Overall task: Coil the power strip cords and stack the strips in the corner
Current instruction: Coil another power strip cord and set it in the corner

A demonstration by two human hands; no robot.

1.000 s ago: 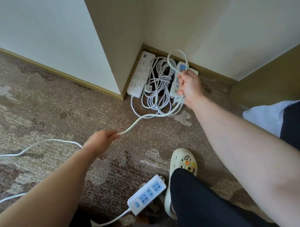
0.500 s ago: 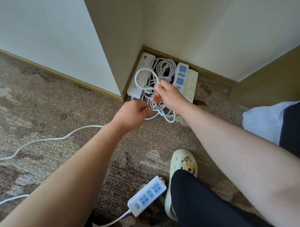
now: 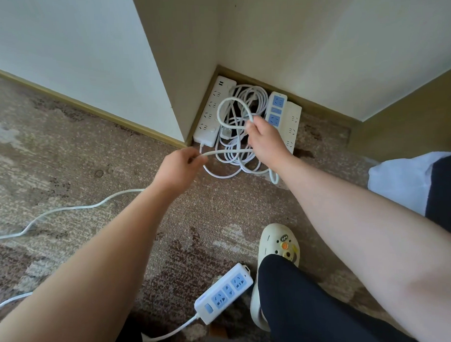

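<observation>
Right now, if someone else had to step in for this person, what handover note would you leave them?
Right hand grips a raised loop of white cord above the corner pile.
Left hand pinches the same cord, feeding it toward the right.
Done: three strips lie in the corner, a white one, a blue-socket one and a cream one, with coiled cords between them.
Left: finish this coil; the rest trails across the carpet. Then bring over the blue-socket strip by the shoe.
</observation>
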